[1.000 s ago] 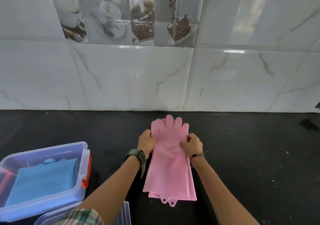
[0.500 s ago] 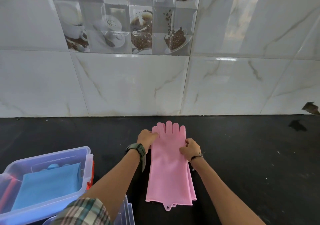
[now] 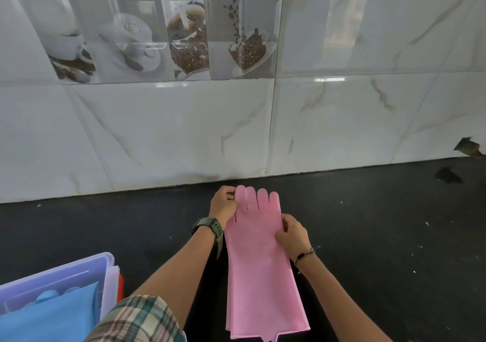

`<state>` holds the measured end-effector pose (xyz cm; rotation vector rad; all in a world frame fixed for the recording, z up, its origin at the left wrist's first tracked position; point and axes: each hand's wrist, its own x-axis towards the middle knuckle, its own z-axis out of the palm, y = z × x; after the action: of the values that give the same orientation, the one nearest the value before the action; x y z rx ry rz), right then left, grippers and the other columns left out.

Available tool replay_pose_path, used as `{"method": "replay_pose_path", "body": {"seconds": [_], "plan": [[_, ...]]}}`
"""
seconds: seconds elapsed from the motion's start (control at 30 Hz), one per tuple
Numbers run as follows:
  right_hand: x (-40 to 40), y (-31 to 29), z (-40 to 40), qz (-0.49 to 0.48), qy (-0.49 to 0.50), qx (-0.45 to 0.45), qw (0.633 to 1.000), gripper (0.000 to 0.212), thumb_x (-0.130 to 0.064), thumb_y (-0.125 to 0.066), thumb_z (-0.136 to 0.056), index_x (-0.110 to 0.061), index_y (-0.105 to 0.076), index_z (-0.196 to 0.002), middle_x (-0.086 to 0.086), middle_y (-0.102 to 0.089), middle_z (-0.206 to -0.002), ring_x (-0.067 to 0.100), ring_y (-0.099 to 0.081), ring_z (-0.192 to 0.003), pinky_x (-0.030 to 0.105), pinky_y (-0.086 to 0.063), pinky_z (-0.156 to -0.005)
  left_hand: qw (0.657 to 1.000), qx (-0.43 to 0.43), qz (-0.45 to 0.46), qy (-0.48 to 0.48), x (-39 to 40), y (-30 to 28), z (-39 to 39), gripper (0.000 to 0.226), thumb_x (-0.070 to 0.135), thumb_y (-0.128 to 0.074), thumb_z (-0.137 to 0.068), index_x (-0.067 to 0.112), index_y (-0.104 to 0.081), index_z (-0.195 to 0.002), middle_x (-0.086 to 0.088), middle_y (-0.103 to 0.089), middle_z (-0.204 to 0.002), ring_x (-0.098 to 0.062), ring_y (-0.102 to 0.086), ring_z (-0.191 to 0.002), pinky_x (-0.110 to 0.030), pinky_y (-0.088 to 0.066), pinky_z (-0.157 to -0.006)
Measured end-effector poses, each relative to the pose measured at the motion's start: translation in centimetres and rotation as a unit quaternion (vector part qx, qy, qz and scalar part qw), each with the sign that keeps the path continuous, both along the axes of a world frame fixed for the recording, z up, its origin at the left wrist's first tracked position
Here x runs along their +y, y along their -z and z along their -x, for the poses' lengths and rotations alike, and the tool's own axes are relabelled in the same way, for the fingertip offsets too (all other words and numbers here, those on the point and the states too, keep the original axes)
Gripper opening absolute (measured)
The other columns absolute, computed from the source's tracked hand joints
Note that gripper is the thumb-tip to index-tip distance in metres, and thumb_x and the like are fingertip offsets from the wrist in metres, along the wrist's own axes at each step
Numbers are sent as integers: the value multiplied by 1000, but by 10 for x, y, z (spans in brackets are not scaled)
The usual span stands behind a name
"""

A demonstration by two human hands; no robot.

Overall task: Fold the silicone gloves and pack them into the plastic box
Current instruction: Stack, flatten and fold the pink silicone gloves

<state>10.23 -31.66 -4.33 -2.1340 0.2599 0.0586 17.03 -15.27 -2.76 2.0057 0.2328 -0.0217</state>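
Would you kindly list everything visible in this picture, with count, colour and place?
silicone gloves: a flat stack, exact count unclear, pink, on the counter, fingers toward the wall
plastic box: one, clear with a red latch, lower left
folded blue items: count unclear, blue, inside the box
counter: one, black, under everything
tiled wall: white marbled, with coffee-picture tiles upper left
watch: one, dark green, left wrist
bracelet: one, dark, right wrist
plaid sleeve: one, left arm
left hand: pinching the gloves' finger end
right hand: pressing the gloves' right edge
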Motion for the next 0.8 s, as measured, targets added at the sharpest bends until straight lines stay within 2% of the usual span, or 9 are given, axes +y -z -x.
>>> {"method": "replay_pose_path", "body": {"seconds": [0.1,0.2,0.27,0.37,0.43,0.53,0.6,0.67,0.8], "plan": [[4,0,1,7,-1,-15,1000,48,9,-43,-79,-5,-51,-124,7,-59,-96,22,-53,-82,22,-44,-62,1000,-20,-21,10,2,2,-1,40,-5,-49,-88,10,-56,-124,-7,-63,-122,-11,-55,-99,-23,-45,-88],[10,3,9,25,27,-87,996,53,9,-44,-80,-5,-47,-131,14,-64,-108,28,-59,-89,31,-49,-76,999,-50,-9,10,1,0,-4,37,-2,-52,-89,12,-58,-122,-7,-64,-121,-10,-56,-97,-21,-45,-84],[12,5,13,44,40,-99,993,52,8,-45,-81,-4,-47,-131,15,-64,-110,31,-60,-93,31,-49,-78,999,-43,-25,15,-1,2,-4,37,-2,-51,-89,10,-56,-124,-9,-63,-123,-15,-59,-103,-21,-45,-87],[9,-3,5,56,23,-8,998,35,4,-47,-79,-2,-52,-114,12,-58,-94,27,-54,-81,30,-44,-69,996,-19,-81,22,-2,2,1,40,4,-51,-91,7,-49,-132,-11,-57,-132,-22,-55,-119,-23,-41,-94],[5,-12,1,109,-2,52,993,19,-4,-50,-80,-4,-46,-99,11,-52,-93,27,-50,-80,30,-40,-68,994,-42,-103,18,-3,-7,8,46,9,-52,-92,8,-43,-137,-12,-50,-138,-25,-48,-127,-30,-39,-104],[0,-19,14,148,-36,85,985,43,-12,-54,-81,-4,-40,-121,19,-58,-111,36,-60,-97,35,-49,-77,990,-69,-124,-17,-1,-23,40,47,9,-53,-91,6,-43,-136,-16,-51,-133,-29,-51,-122,-36,-42,-102],[-3,-17,33,158,-44,94,982,54,-14,-56,-81,-5,-34,-130,20,-60,-115,39,-61,-100,41,-52,-81,983,-37,-181,-14,1,-24,78,47,9,-54,-88,5,-42,-133,-17,-57,-121,-32,-56,-110,-37,-46,-88],[-6,-15,52,153,-44,96,983,53,-13,-56,-81,-7,-33,-129,19,-60,-107,39,-63,-92,42,-55,-76,970,15,-243,26,2,-19,116,46,9,-53,-86,4,-39,-129,-18,-58,-115,-35,-58,-104,-35,-43,-77],[-6,-8,89,179,-51,65,980,46,-4,-50,-80,-6,-36,-125,10,-53,-85,32,-57,-75,37,-50,-66,946,98,-301,69,-5,-9,170,32,3,-45,-88,-1,-40,-119,-22,-58,-118,-41,-58,-105,-41,-48,-82]]}}
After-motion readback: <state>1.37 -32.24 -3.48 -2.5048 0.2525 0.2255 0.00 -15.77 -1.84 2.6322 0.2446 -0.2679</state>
